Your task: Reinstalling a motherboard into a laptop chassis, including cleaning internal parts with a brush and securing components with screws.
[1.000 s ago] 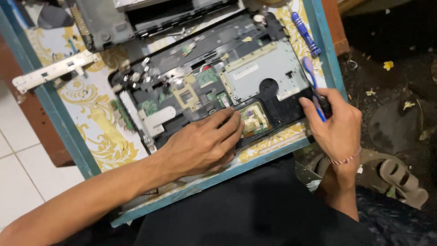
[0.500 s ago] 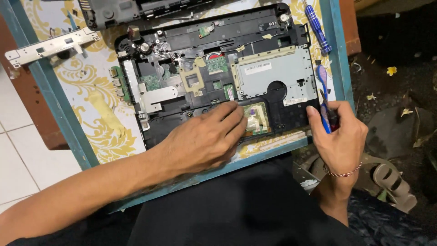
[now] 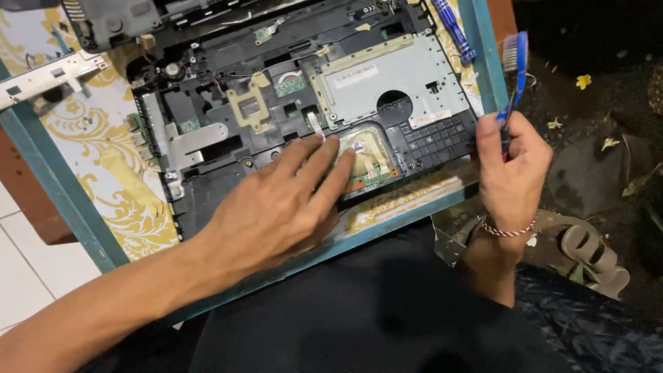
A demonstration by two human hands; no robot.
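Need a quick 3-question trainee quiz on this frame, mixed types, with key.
1. True or false: the left hand lies flat on the opened laptop chassis.
2. What does the right hand hold? A) blue toothbrush B) pliers C) tape
3. Where does the blue screwdriver lie: by the table's right edge or its left edge?

Key: 1 true. 2 A, the blue toothbrush. 3 right edge of the patterned table.

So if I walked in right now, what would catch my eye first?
Probably the opened laptop chassis, its insides bare, on the patterned teal-edged table. The left hand lies flat on its front edge, and the right hand holds a blue toothbrush upright off the table's right edge.
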